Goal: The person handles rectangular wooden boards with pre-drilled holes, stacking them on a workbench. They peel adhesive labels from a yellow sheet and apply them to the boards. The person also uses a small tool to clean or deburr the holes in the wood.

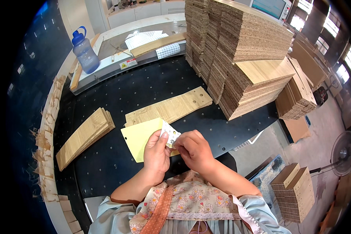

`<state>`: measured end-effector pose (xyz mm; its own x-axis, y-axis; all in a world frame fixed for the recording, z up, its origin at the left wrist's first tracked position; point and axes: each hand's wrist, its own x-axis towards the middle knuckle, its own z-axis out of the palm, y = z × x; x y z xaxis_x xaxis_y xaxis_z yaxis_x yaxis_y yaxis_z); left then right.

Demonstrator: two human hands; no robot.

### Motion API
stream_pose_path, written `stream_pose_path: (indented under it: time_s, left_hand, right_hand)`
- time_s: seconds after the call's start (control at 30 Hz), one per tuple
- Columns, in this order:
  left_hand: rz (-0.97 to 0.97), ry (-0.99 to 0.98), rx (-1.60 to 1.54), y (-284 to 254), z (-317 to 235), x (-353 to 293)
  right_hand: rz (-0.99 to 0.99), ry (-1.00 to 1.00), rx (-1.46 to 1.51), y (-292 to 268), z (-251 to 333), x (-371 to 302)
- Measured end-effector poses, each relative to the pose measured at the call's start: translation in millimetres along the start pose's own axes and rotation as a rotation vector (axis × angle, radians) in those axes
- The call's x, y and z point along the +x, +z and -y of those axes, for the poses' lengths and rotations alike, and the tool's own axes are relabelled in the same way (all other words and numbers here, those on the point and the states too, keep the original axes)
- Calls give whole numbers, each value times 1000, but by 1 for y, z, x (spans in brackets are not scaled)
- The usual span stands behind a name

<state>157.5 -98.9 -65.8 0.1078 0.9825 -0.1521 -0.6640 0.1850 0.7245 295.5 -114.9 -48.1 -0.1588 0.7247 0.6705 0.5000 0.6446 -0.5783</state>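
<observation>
My left hand (156, 152) is closed on a small white sheet (169, 132) with round spots, thumb on its face. At the sheet's right edge, my right hand (197, 151) has its fingers pinched together; what lies between them, if anything, is hidden. A pale yellow sheet (138, 139) spreads out to the left behind my left hand. Whether it joins the white one I cannot tell. Just beyond are overlapping wood-grain boards (171, 107), the top one with round holes at its right end. All this is over a black table (117, 156) dotted with small studs.
More boards (84, 136) are stacked at the left. Tall chipboard stacks (238, 43) rise at the back right. A blue bottle (85, 54) stands on the far ledge near papers (144, 39). On the floor at right are a board stack (294, 191) and a fan (344, 152).
</observation>
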Motion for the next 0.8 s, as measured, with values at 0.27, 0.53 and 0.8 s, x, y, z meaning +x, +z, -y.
stream_pose_path:
  time_s: [0.27,0.53,0.8]
  left_hand:
    - [8,43,30,-7,4,0]
    - [42,106,22,-11,6,1]
    - [77,158,71,-21,9,5]
  right_hand:
    - [24,28,-5,4,-2,0]
    - [5,106,76,8,-7,-1]
    - [24,226,170,10,-11,-5]
